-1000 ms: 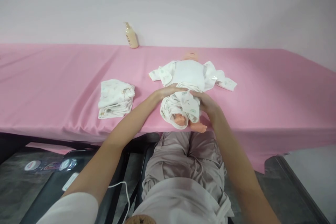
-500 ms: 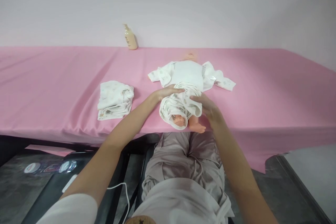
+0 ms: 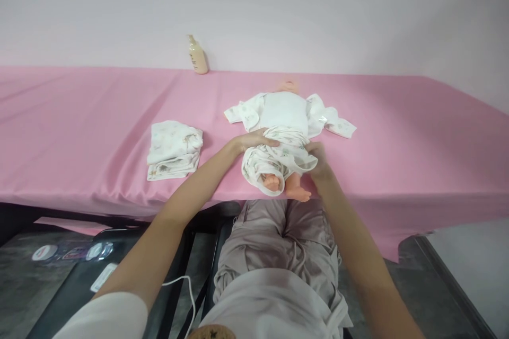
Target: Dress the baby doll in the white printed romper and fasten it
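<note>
A baby doll [image 3: 293, 190] lies on its back on the pink-covered table, feet at the front edge. It wears a white long-sleeved top [image 3: 283, 111]. White patterned baby pants [image 3: 262, 164] are bunched around its lower legs, with both feet poking out of the openings. My left hand [image 3: 256, 140] grips the bunched pants near the left leg, thumb lying over the fabric. My right hand [image 3: 316, 159] is closed on the edge of the pants at the right leg, pulling the cloth outward; some of its fingers are hidden behind the fabric.
Folded white patterned baby clothes [image 3: 174, 149] lie to the left on the pink sheet [image 3: 397, 143]. A pump bottle [image 3: 198, 57] stands at the back by the wall. Below left, a clear plastic bottle [image 3: 75, 251] and a white cable [image 3: 191, 291] rest around a dark chair.
My right hand has shifted its grip, from fingers over the pants to holding their edge, and the right leg's cloth is stretched further to the right. My left hand stays in place.
</note>
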{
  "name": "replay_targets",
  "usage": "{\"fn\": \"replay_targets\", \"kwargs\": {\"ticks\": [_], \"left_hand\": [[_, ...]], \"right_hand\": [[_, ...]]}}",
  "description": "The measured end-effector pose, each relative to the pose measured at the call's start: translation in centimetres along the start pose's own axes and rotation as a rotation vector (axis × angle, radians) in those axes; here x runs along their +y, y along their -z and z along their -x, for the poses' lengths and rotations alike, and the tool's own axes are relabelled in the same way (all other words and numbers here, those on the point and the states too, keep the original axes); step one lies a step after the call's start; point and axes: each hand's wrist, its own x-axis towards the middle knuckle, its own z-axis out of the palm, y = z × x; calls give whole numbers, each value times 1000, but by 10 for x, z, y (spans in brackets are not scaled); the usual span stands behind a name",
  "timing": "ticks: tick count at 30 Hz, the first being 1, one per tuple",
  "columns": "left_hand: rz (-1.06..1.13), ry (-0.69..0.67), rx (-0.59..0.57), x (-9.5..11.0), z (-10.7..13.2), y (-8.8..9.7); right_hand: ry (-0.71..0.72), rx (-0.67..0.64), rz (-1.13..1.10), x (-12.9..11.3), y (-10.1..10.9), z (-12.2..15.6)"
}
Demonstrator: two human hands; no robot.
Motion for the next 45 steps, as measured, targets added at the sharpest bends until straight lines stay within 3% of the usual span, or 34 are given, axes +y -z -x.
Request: {"fn": "replay_targets", "kwargs": {"ticks": [5, 9, 18, 27, 36, 38, 42, 45], "left_hand": [[38, -42, 124, -10, -4, 4], [57, -72, 226, -18, -9, 10], [-69, -42, 34, -7, -6, 8], [-96, -39, 47, -5, -6, 8], [-105, -76, 115, -10, -10, 11], [-97, -58, 70, -6, -8, 8], [-33, -17, -146, 2, -2, 2], [-66, -16, -164, 5, 1, 1]], "right_hand": [[-43, -74, -157, -1, 0, 0], [-38, -73, -153, 1, -2, 0], [12, -15, -134, 7, -1, -4], [53, -122, -114, 4, 1, 3], [40, -36, -119, 8, 0, -1], [71, -44, -129, 8, -1, -1], [87, -138, -133, 7, 0, 1], [52, -181, -132, 4, 1, 1]]}}
